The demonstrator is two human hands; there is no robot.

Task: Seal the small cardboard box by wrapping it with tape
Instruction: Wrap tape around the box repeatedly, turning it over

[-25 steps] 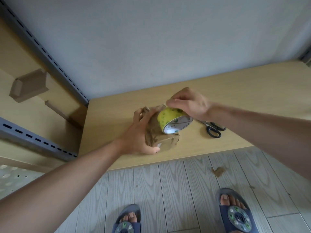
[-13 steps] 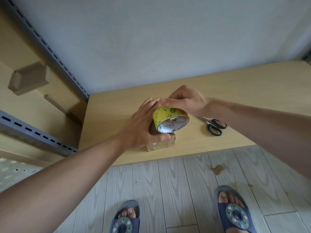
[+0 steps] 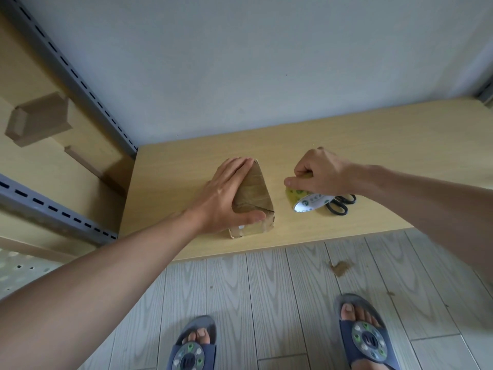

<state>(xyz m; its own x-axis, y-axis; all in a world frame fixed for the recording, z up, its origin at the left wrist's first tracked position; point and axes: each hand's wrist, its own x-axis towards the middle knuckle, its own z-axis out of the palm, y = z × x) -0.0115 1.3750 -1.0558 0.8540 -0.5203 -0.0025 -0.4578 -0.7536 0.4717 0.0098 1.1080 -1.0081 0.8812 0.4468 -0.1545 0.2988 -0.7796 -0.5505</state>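
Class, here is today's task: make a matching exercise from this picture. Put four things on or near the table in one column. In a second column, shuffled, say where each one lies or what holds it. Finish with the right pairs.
Column one
1. cardboard box
2. tape roll
3. scissors
4. cardboard scrap

Column two
A. gripped by the right hand
B. lying on the floor
C. under the flat left hand
D. lying on the table, in no hand

Pairs: 1-C, 2-A, 3-D, 4-B
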